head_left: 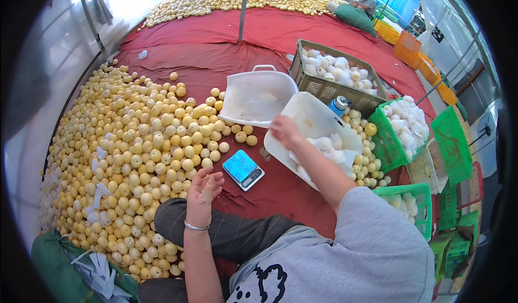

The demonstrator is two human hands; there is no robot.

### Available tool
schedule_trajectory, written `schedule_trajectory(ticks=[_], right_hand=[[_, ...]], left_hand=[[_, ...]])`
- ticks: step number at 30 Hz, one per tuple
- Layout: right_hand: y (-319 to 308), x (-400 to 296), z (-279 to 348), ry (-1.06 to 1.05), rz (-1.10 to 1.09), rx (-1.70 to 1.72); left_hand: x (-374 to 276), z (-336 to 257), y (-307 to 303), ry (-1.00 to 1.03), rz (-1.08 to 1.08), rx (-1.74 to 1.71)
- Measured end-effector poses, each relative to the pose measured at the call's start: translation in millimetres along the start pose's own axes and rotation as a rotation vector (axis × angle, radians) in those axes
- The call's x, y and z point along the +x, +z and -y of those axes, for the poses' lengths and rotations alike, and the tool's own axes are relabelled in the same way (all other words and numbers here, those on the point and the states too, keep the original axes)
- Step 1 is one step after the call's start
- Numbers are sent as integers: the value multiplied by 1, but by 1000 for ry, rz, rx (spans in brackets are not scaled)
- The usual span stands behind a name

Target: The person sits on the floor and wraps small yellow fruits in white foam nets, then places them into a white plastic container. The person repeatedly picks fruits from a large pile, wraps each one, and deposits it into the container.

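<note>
My left hand (205, 189), with a bangle at the wrist, is raised palm up with its fingers apart and nothing in it. It is beside a large heap of round yellow fruit (133, 157). Just right of it, a small digital scale with a blue top (243, 168) lies on the red cloth. My right hand (285, 132) is over the left rim of a white plastic tub (299, 109), its fingers partly hidden from view; whether it holds anything I cannot tell. Fruit in white foam net sleeves (334, 143) lies in that tub, beneath and beside my forearm.
An empty-looking white scoop-shaped basket (259, 96) stands ahead. To the right are a brown crate (336, 88) of wrapped fruit, a blue bottle (339, 105) and green crates (388, 157). A green sack (60, 266) lies lower left; another person (364, 3) sits far back.
</note>
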State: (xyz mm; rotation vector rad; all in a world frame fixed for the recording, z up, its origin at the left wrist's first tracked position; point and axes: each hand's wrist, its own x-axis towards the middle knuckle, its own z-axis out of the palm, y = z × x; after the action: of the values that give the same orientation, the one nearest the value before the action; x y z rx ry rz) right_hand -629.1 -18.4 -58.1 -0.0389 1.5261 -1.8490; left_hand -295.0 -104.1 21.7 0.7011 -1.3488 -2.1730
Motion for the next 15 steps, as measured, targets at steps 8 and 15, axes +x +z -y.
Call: schedule_trajectory(ticks=[8, 15], right_hand=[[101, -110, -130, 371, 582, -596], [109, -101, -125, 317, 524, -591]], left_hand=[[-84, 2, -32, 108, 230, -549], [-175, 39, -91, -121, -657, -53]])
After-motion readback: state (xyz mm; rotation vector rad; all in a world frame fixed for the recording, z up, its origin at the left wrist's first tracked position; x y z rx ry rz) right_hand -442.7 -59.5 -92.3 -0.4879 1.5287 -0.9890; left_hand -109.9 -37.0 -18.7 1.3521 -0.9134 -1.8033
